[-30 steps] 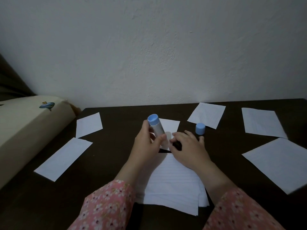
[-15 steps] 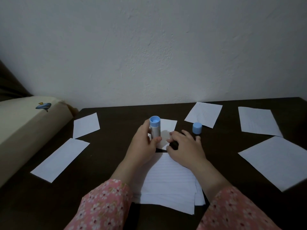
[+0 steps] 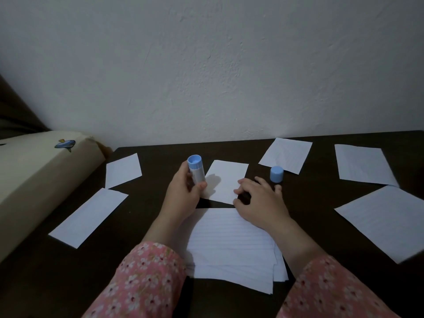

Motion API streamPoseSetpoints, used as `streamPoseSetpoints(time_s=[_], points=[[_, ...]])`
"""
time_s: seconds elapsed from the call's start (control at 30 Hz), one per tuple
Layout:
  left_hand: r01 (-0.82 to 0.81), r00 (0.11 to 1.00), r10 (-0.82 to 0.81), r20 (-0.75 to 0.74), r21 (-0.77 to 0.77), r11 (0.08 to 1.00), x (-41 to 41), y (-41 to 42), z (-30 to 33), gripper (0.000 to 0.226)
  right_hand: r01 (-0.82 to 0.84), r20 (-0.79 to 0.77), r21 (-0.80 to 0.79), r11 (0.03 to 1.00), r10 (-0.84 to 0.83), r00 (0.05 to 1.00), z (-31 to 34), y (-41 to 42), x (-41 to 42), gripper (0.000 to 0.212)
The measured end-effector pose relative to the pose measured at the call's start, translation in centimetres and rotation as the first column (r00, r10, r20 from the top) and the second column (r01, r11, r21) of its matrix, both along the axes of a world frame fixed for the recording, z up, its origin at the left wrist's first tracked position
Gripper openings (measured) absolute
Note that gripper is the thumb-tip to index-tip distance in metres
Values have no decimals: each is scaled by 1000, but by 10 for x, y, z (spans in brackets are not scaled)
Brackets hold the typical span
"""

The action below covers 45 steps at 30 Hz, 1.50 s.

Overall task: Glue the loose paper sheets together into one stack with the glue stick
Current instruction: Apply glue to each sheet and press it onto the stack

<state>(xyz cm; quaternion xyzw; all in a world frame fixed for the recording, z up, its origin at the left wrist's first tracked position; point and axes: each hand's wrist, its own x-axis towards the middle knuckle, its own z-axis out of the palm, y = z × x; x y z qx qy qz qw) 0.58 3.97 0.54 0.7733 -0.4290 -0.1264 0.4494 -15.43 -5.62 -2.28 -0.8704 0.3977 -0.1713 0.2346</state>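
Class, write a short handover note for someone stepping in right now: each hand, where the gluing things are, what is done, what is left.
Left hand grips the glue stick, uncapped.
Right hand rests open, fingertips on the small sheet.
Blue cap stands on the table beyond the right hand.
Done: a stack lies nearest the person.
Left: the small sheet and six loose sheets around it.

One head-worn view looks forward and down, close over the table (image 3: pixel 309 198).
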Motion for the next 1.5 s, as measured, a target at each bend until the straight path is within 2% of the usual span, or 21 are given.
streamPoseSetpoints(time_s=[0.23, 0.3, 0.37, 0.43, 0.5, 0.6, 0.63, 0.77, 0.87, 0.97, 1.1, 1.27, 1.37, 1.5], points=[[-91, 995, 89, -35, -36, 995, 4, 2, -3, 54, 1, 7, 0, 1000, -1, 1000, 1, 0, 0, 17], [-244, 948, 205, -245, -143, 959, 4, 5, -4, 56, 10, 13, -13, 1000, -10, 1000, 0, 0, 0, 16], [-462, 793, 273, -545, -245, 853, 7, 8, 1, 61, 17, 11, -41, 999, -16, 1000, 1, 0, 0, 17], [-604, 669, 289, -685, -273, 749, 13, 10, 4, 66, 23, -19, -82, 996, -24, 1000, 0, 0, 1, 22], [-630, 662, 310, -682, -283, 723, 17, 11, 6, 68, 38, -25, -110, 993, -41, 999, -2, 0, 3, 28], [-576, 725, 299, -620, -308, 758, 13, 12, 6, 68, 72, 58, -172, 983, -63, 996, -3, -4, 6, 31], [-550, 747, 284, -601, -318, 772, 9, 12, 6, 67, 79, 47, -187, 979, -71, 996, -3, -6, 6, 34], [-422, 831, 218, -512, -326, 846, -2, 11, 6, 61, 47, -164, -213, 976, -83, 983, -4, -9, 6, 45], [-341, 874, 178, -453, -310, 887, -7, 10, 5, 53, 52, -107, -213, 976, -76, 991, -2, -5, 7, 41], [-305, 886, 148, -440, -311, 900, -9, 9, 5, 48, 64, -73, -225, 972, -82, 994, -1, -3, 9, 44], [-292, 884, 136, -447, -300, 908, -9, 10, 6, 50, 69, -198, -180, 981, -105, 974, -4, -4, 8, 53], [-301, 878, 150, -455, -281, 911, -10, 11, 7, 56, 213, -198, -261, 942, -268, 943, 4, 1, 12, 56], [-290, 881, 138, -452, -285, 914, -9, 11, 7, 56, 232, -121, -250, 940, -268, 956, 2, -1, 11, 52], [-265, 896, 125, -427, -284, 921, -9, 12, 6, 51, 222, -196, -263, 939, -277, 941, -1, -4, 9, 50]])
